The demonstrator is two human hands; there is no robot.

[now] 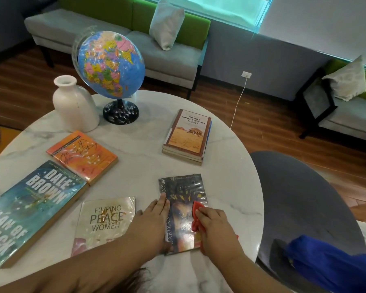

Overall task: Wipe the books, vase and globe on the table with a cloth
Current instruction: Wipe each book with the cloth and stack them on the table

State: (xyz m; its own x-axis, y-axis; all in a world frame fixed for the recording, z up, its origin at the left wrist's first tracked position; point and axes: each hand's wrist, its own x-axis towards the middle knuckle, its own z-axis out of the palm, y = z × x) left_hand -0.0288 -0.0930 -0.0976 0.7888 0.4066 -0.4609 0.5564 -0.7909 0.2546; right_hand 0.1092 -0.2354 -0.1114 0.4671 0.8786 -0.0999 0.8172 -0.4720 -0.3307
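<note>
A dark glossy book (183, 195) lies near the front of the round marble table (144, 144). My left hand (152, 220) presses flat on its left edge, fingers straight. My right hand (215, 227) grips a red cloth (197, 216) against the cover. Left of it lie a pale book titled Filipino Peace Women (106, 220), a big blue Dale Brown book (32, 208) and an orange book (82, 157). A short stack of books (188, 136) sits further back. A white vase (74, 104) and a globe (111, 66) on a black stand are at the far left.
A grey chair (300, 208) stands close to the table's right side with a blue fabric (334, 265) on it. Grey and green benches with cushions (167, 24) line the wall behind. A white cable (238, 102) runs from a wall socket to the floor.
</note>
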